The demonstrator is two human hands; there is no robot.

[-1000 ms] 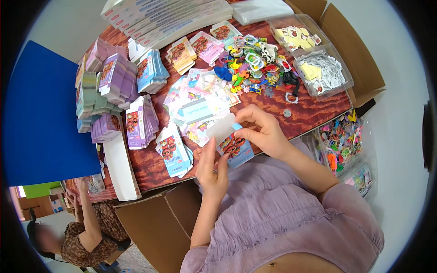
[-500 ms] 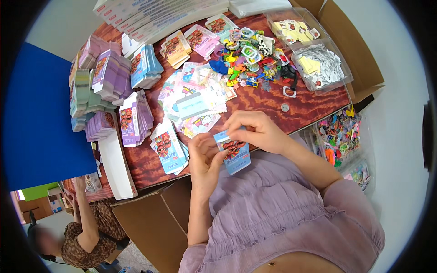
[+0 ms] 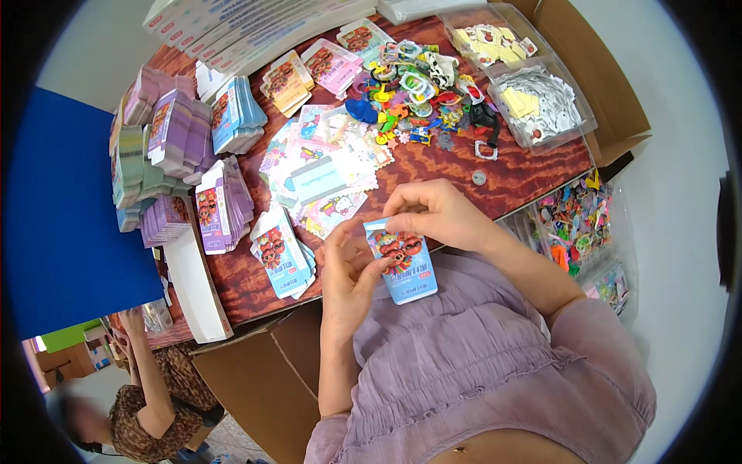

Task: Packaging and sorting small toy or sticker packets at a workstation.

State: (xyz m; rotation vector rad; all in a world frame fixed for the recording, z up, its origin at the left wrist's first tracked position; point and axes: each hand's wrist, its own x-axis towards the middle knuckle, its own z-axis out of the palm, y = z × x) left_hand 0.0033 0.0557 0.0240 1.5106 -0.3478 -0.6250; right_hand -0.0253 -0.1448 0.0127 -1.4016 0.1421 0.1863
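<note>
A small flat blue carton [image 3: 410, 280] printed with red cartoon figures is held in front of my chest, over the table's near edge. My left hand [image 3: 349, 267] grips its left side, thumb across the front. At its top end, the fingertips of my right hand [image 3: 433, 210] pinch the pale flap; how far the flap is folded cannot be told. Just left of my left hand lies a pile of similar blue cartons [image 3: 280, 255]. Beyond my hands are overlapping pastel sticker sheets [image 3: 318, 179] and a heap of small colourful plastic trinkets [image 3: 417, 93].
Stacked cartons [image 3: 174, 131] in several colours line the table's left, by a long white tray [image 3: 197, 282]. Clear bins [image 3: 541, 139] hold paper pieces at right; another bin of trinkets [image 3: 576, 220] stands lower. A coin-like disc [image 3: 479, 178] lies alone. Another person [image 3: 147, 394] sits lower left.
The blue carton has swung more upright and shows its printed front more fully. My right fingers stay at its top end, and my left hand keeps its hold.
</note>
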